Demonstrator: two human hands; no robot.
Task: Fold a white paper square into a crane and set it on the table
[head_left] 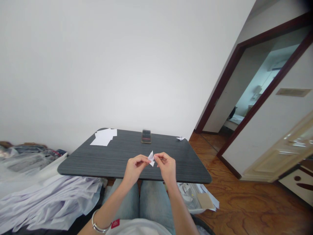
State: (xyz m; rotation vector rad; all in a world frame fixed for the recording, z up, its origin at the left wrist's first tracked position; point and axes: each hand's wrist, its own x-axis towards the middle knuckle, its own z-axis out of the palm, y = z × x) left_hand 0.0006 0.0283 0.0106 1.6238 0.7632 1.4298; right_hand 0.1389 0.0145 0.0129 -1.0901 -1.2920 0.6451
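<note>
A small piece of folded white paper (151,158) is pinched between my two hands, above the near half of the dark table (117,163). My left hand (135,165) grips its left side between thumb and fingertips. On its right side, the thumb and fingers of my right hand (166,164) close on an edge. One pointed tip sticks up and another points down. My fingertips hide parts of the folds. A folded white paper shape with pointed ends (180,138) rests at the table's far right corner.
Several white paper sheets (104,137) overlap at the far left. A phone-like device (146,136) leans upright at the back middle, before the wall. White cloth (53,204) is heaped left of the table. A bin with papers and plastic (195,197) stands below its right side.
</note>
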